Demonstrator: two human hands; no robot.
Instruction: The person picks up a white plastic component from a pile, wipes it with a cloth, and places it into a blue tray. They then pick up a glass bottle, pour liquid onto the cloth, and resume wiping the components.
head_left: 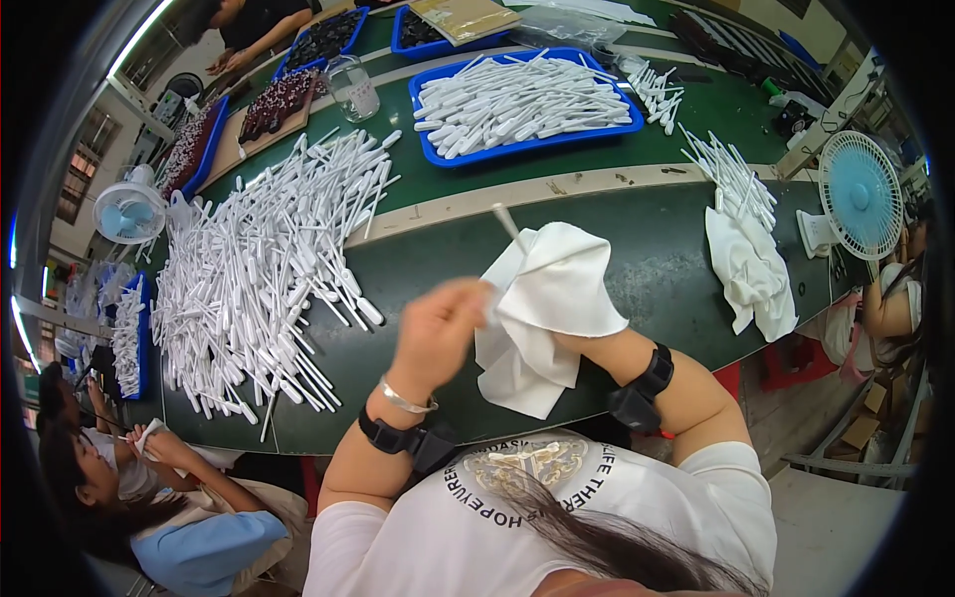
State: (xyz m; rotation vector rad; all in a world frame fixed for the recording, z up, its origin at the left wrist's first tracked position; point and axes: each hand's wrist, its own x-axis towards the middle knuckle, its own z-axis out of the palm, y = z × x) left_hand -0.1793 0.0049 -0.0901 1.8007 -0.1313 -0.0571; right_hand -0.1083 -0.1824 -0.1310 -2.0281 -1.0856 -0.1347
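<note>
Above the green table (637, 239), the left hand (438, 333) is clenched at the near end of a thin white plastic stick (509, 227), its fingers blurred. A white cloth (547, 313) wraps round that stick and hides the right hand (572, 343), so whether its fingers grip cannot be told; only the forearm with its black wristband shows. To the left, a big loose heap of white sticks (264, 269) covers the tabletop. Beyond lies a blue tray (527, 149) of more sticks, and on the right a second cloth (751, 274) beside a small fan (858, 194). Another person (149, 497) sits at lower left.
</note>
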